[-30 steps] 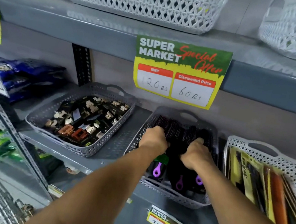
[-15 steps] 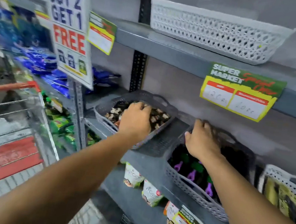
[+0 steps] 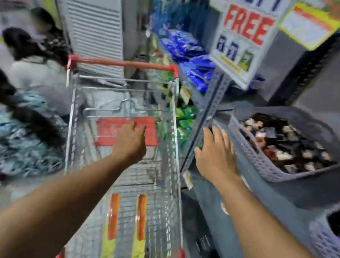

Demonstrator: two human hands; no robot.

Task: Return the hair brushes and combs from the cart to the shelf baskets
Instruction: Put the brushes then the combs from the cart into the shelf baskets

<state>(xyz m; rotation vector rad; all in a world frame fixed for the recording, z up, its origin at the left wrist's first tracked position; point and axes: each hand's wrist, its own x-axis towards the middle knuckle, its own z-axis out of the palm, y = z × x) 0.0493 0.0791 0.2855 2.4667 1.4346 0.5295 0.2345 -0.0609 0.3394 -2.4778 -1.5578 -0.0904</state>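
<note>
Beyond the wire cart [image 3: 172, 172], people stand along its left side, and a slatted grey panel [image 3: 92, 38] rises past its red handle [image 3: 125, 65]. On the right a perforated shelf post [image 3: 207, 116] stands between the cart and the shelf [image 3: 263, 197], with a "FREE" sign [image 3: 244, 41] hanging above it. Two orange combs in yellow packaging [image 3: 125, 227] lie side by side on the cart floor at its near end — nothing else shows in there but the folded red seat flap [image 3: 110, 128]. The left hand [image 3: 129, 143] hovers over the cart, fingers loosely spread and empty. The right hand [image 3: 215, 154], fingers splayed and empty, hangs beside the post. A grey basket [image 3: 254, 155] at the shelf's front edge holds small dark and pale items — too blurred to name. Another grey basket [image 3: 326, 247] at the right edge shows purple and green inside.
</note>
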